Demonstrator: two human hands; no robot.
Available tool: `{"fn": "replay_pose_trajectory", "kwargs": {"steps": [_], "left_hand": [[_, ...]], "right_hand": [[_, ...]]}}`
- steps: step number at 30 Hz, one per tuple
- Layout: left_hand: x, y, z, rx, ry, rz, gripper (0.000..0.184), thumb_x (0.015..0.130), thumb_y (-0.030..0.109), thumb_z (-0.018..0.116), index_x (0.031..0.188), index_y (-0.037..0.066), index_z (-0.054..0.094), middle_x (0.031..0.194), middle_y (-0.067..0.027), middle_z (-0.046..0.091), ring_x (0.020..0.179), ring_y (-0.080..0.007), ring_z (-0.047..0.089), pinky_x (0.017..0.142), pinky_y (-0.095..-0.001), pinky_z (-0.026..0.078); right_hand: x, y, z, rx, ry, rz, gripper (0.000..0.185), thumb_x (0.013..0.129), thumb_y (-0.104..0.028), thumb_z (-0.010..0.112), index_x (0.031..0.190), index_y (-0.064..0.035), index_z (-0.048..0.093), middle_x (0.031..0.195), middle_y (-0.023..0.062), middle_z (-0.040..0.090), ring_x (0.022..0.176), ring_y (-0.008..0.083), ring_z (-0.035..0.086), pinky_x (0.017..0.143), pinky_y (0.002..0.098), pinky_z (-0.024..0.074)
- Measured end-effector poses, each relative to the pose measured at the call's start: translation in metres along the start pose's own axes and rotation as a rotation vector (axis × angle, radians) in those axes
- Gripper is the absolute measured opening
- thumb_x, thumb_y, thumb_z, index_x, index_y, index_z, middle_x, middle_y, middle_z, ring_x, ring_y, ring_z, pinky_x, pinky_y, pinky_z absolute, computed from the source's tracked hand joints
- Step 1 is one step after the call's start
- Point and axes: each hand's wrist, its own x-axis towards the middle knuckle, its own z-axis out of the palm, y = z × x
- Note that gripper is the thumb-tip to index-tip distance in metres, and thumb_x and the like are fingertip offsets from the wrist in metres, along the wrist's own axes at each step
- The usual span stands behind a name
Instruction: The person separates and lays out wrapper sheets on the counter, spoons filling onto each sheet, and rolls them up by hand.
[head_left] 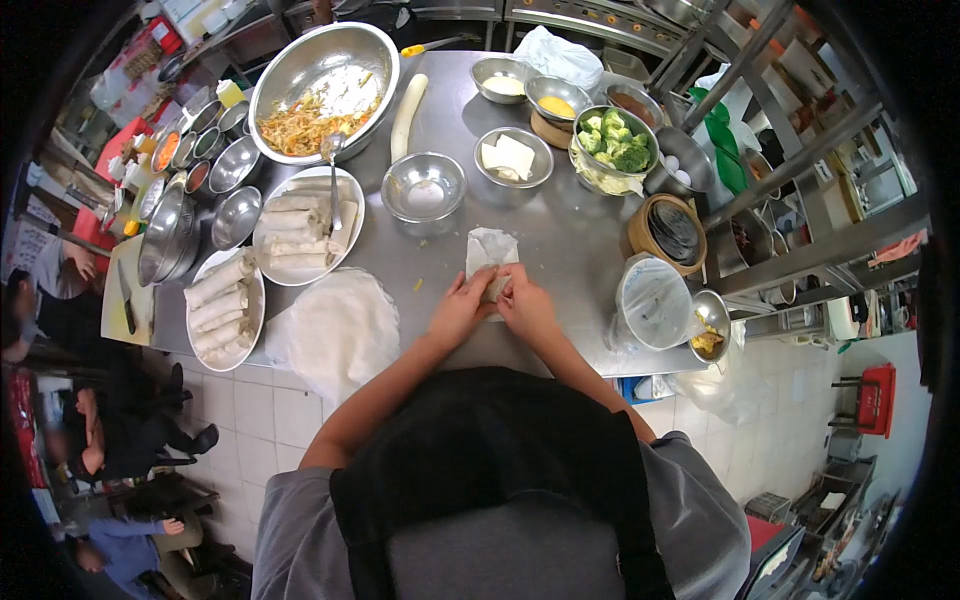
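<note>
Left hand [460, 306] and right hand [527, 304] pinch the near end of a white, thin, oblong wrapper [492, 248] stretching away lengthwise.

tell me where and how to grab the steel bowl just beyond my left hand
Probably by its near rim, coming from your side: thumb inside, fingers under the outer wall. The steel bowl stands upright with that rim exposed and open tabletop before it, whereas the white plate crowds its left. Your left hand is nearest, but busy with a wrapper.
</note>
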Motion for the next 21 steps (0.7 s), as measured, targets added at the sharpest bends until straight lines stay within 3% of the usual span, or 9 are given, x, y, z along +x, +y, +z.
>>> {"fn": "replay_pose_trajectory", "kwargs": {"steps": [2,5,8,11,14,17,21], "left_hand": [[-0.002,0.003,-0.004,-0.018,-0.004,0.038,0.063,0.091,0.014,0.066,0.147,0.01,0.037,0.149,-0.0152,0.048,0.142,-0.0306,0.041,0.118,-0.0543,0.027],[-0.006,-0.004,0.0,-0.113,0.027,0.073,0.061,0.09,0.003,0.06,0.147,0.009,0.037,0.153,-0.0186,0.042,0.144,-0.0347,0.038,0.119,-0.0554,0.025],[-0.006,0.002,-0.006,-0.095,0.055,0.127,0.055,0.088,-0.003,0.055,0.14,0.007,0.042,0.154,-0.0207,0.039,0.142,-0.0394,0.038,0.119,-0.0551,0.026],[-0.005,-0.007,-0.003,-0.214,0.106,0.195,0.038,0.088,-0.001,0.06,0.125,0.003,0.051,0.152,-0.0215,0.039,0.139,-0.0424,0.04,0.117,-0.0555,0.029],[-0.007,-0.015,-0.001,-0.159,0.075,0.257,0.029,0.084,-0.001,0.069,0.109,0.004,0.056,0.151,-0.0211,0.04,0.138,-0.0407,0.043,0.107,-0.0468,0.042],[-0.011,-0.004,-0.012,0.014,0.038,0.342,0.026,0.083,0.007,0.074,0.104,0.005,0.06,0.15,-0.0199,0.04,0.139,-0.0397,0.041,0.11,-0.0488,0.04],[-0.012,0.003,-0.014,0.118,-0.028,0.343,0.033,0.082,0.017,0.077,0.109,0.008,0.06,0.15,-0.0182,0.04,0.141,-0.0401,0.039,0.114,-0.0544,0.036]], "right_hand": [[-0.003,0.0,0.001,-0.007,-0.009,-0.025,0.043,0.082,-0.008,0.07,0.119,-0.0115,0.048,0.082,0.009,0.068,0.077,0.03,0.069,0.07,0.0421,0.0539],[-0.008,-0.01,-0.01,0.094,-0.038,-0.016,0.038,0.084,-0.007,0.066,0.117,-0.0114,0.047,0.084,0.0132,0.068,0.081,0.0353,0.069,0.07,0.0444,0.0538],[-0.007,0.009,-0.012,0.167,-0.086,-0.066,0.033,0.085,-0.003,0.063,0.115,-0.0096,0.048,0.083,0.0127,0.068,0.081,0.0343,0.069,0.071,0.0425,0.0543],[-0.005,0.019,-0.016,0.229,-0.174,-0.112,0.03,0.087,0.003,0.061,0.113,-0.0062,0.049,0.091,0.0105,0.068,0.085,0.0278,0.069,0.074,0.0376,0.0539],[-0.006,0.018,-0.019,0.192,-0.218,-0.148,0.027,0.087,0.004,0.062,0.111,-0.005,0.05,0.091,0.0104,0.066,0.083,0.026,0.067,0.075,0.0367,0.0533],[-0.006,0.022,-0.017,0.172,-0.228,-0.185,0.033,0.087,0.003,0.065,0.114,-0.0069,0.049,0.09,0.009,0.064,0.082,0.0252,0.065,0.076,0.0361,0.0529],[-0.006,0.023,-0.02,0.16,-0.245,-0.164,0.032,0.088,-0.002,0.065,0.114,-0.0082,0.048,0.092,0.0124,0.067,0.084,0.0315,0.068,0.075,0.0403,0.0534]]}}
